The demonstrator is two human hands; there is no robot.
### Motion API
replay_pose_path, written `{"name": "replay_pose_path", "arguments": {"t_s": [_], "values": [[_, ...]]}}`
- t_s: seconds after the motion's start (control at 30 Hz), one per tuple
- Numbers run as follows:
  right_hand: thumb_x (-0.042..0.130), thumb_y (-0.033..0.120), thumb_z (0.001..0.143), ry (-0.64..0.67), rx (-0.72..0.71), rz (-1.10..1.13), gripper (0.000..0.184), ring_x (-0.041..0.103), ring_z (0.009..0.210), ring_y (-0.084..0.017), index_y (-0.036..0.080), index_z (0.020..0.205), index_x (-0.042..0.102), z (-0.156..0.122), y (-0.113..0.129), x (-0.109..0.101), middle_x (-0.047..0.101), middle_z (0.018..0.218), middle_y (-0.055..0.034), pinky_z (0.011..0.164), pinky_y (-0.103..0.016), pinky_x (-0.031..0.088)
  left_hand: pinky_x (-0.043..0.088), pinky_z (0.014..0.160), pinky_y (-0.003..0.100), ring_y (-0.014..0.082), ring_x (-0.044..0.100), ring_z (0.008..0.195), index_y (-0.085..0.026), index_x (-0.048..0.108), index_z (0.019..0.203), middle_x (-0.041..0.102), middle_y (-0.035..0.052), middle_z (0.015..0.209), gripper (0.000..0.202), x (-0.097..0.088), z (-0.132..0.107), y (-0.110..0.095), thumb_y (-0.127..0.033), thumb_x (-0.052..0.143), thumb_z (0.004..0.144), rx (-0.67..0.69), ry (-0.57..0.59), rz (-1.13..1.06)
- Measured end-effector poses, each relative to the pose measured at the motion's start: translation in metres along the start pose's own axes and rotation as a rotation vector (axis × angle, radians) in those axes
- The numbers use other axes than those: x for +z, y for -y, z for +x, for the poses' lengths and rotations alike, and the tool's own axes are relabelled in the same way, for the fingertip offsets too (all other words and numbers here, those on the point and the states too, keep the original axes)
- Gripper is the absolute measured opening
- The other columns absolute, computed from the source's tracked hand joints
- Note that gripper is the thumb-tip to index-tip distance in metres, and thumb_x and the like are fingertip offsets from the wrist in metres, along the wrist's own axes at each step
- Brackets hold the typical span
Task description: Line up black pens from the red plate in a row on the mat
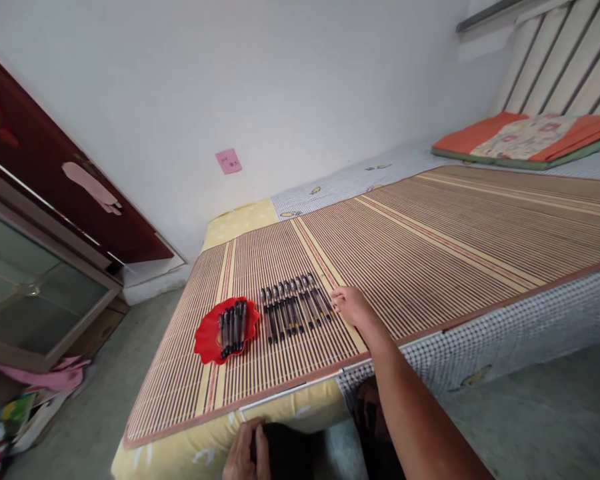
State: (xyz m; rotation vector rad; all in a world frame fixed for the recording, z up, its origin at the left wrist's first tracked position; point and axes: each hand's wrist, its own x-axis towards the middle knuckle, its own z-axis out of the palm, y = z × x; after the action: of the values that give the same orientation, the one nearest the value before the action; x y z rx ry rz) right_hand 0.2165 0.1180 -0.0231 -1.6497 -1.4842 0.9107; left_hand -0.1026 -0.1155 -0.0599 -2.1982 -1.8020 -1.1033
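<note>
My right hand [351, 307] rests on the striped bamboo mat [405, 267], its fingers curled closed. It is just right of a row of several dark pens [293, 310] laid side by side with their caps toward the wall. Whether a small thing is inside those fingers is hidden. Left of the row, a red scalloped plate [203, 340] holds several more pens [233, 327]. My left hand [246, 452] is low at the near edge of the bed by my dark-clothed leg, with a gap between thumb and fingers and nothing visible in it.
A folded orange and floral quilt [530, 139] lies at the far right by the slatted headboard [560, 60]. A pink note [229, 161] is on the white wall. At left are a dark red door [55, 167], a glass-fronted cabinet [30, 287] and cloths on the floor.
</note>
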Motion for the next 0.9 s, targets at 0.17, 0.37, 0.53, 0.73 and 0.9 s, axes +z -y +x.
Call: {"name": "replay_pose_path", "arguments": {"t_s": [0.17,0.37,0.53,0.73,0.9], "values": [[0.058,0.012,0.087,0.019,-0.007,-0.024,0.024,0.072,0.070,-0.014,0.012,0.100,0.077,-0.005,0.007,-0.001,0.078,0.084,-0.0062,0.066,-0.019,0.051,0.063,0.070,0.023,0.0192,0.079,0.073,-0.025,0.070,0.096,0.080,-0.0005,0.082,0.020,0.000,0.001,-0.003,-0.031,0.052,0.099,-0.004,-0.009,-0.003],[0.057,0.009,0.088,0.038,0.018,0.037,0.022,0.072,0.066,-0.012,0.010,0.099,0.076,-0.010,0.018,-0.007,0.078,0.091,-0.0093,0.060,-0.017,0.048,0.063,0.070,0.024,0.0196,0.079,0.076,-0.024,0.071,0.096,0.080,0.0009,0.084,0.024,0.002,-0.001,0.003,-0.033,0.050,0.100,-0.027,0.018,-0.007],[0.060,0.007,0.085,0.043,0.021,0.031,0.019,0.071,0.064,-0.014,0.010,0.093,0.077,-0.013,0.020,-0.008,0.078,0.090,-0.0105,0.058,-0.020,0.046,0.063,0.070,0.024,0.0194,0.079,0.074,-0.024,0.072,0.096,0.080,0.0008,0.084,0.024,0.004,-0.003,0.005,-0.032,0.049,0.099,-0.035,0.017,0.014],[0.069,0.006,0.075,-0.033,-0.066,-0.210,0.009,0.069,0.076,-0.017,0.013,0.078,0.074,-0.012,0.021,0.000,0.075,0.082,-0.0081,0.064,-0.022,0.042,0.063,0.072,0.024,0.0193,0.079,0.075,-0.024,0.070,0.098,0.079,0.0000,0.084,0.018,0.003,-0.002,0.002,-0.026,0.052,0.097,-0.013,0.003,0.014],[0.067,0.006,0.077,-0.021,-0.070,-0.342,0.014,0.067,0.083,-0.017,0.015,0.084,0.075,-0.011,0.023,0.004,0.076,0.090,-0.0088,0.067,-0.024,0.039,0.063,0.071,0.024,0.0196,0.079,0.076,-0.024,0.071,0.098,0.080,0.0004,0.085,0.018,0.003,-0.005,0.005,-0.026,0.053,0.096,-0.018,0.001,0.017]]}}
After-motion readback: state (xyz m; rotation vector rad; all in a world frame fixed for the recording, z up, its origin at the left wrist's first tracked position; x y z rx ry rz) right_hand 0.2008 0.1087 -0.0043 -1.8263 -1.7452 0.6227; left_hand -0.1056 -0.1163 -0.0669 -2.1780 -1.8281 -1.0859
